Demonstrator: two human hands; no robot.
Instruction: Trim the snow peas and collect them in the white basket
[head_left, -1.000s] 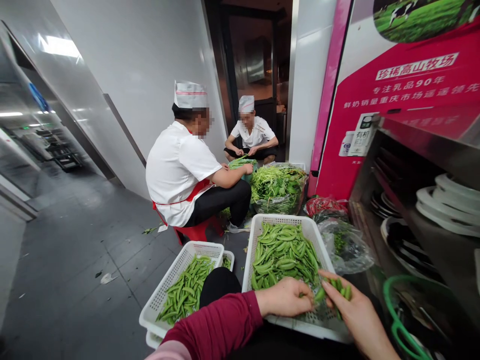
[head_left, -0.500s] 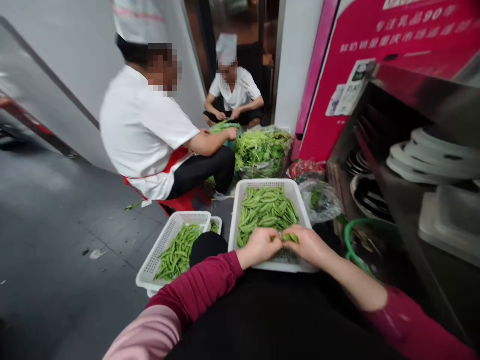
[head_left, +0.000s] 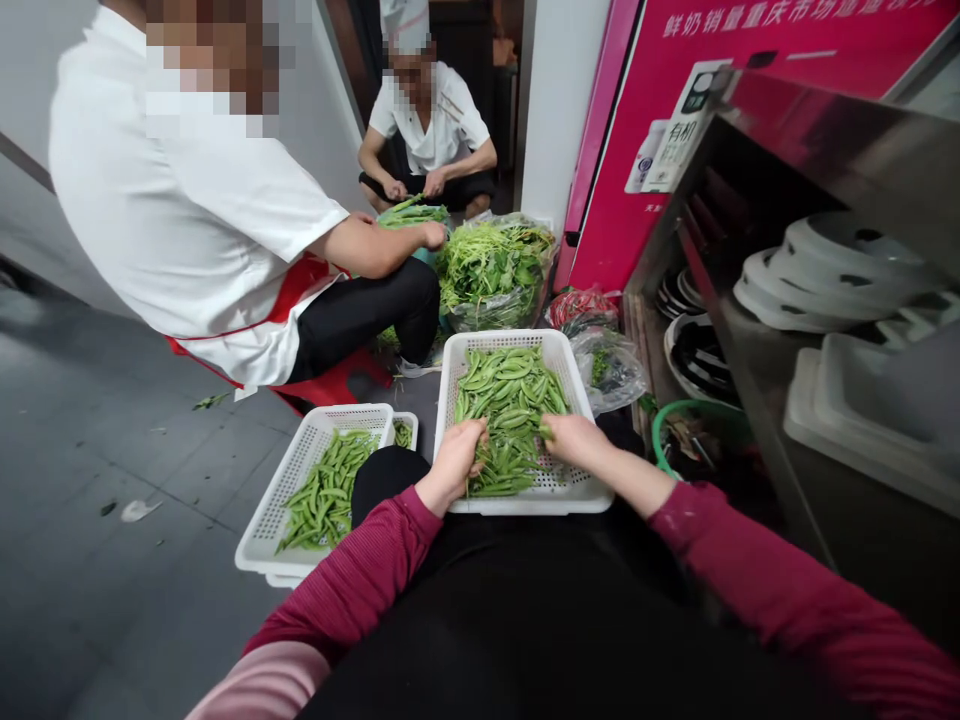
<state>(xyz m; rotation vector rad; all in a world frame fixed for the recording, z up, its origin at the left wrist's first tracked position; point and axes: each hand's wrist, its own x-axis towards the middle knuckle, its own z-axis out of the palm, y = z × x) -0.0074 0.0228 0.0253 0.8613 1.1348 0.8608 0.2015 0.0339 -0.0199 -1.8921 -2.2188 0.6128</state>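
A white perforated basket (head_left: 451,380) of green pea pods (head_left: 514,385) rests in front of my body. My left hand (head_left: 459,462) is at its near left side, fingers curled and pressed together; what they pinch, if anything, is too small to make out. Over the right side of the pods, my right hand (head_left: 577,440) is closed, with a green pea pod (head_left: 546,431) at its fingertips. Lower on my left stands a second white basket (head_left: 271,510), also holding pea pods (head_left: 330,490).
Beyond the basket is a heap of leafy greens (head_left: 495,265) in plastic. A co-worker (head_left: 202,220) sits on a red stool (head_left: 337,385) at left; another person (head_left: 427,120) squats behind. At right are a green-rimmed bin (head_left: 660,440) and a metal shelf with stacked dishes (head_left: 817,280).
My hands, earlier together over the basket's near edge with a pea pod between them, have moved apart and over the pods. The view has shifted, so the surroundings appear further left and higher.
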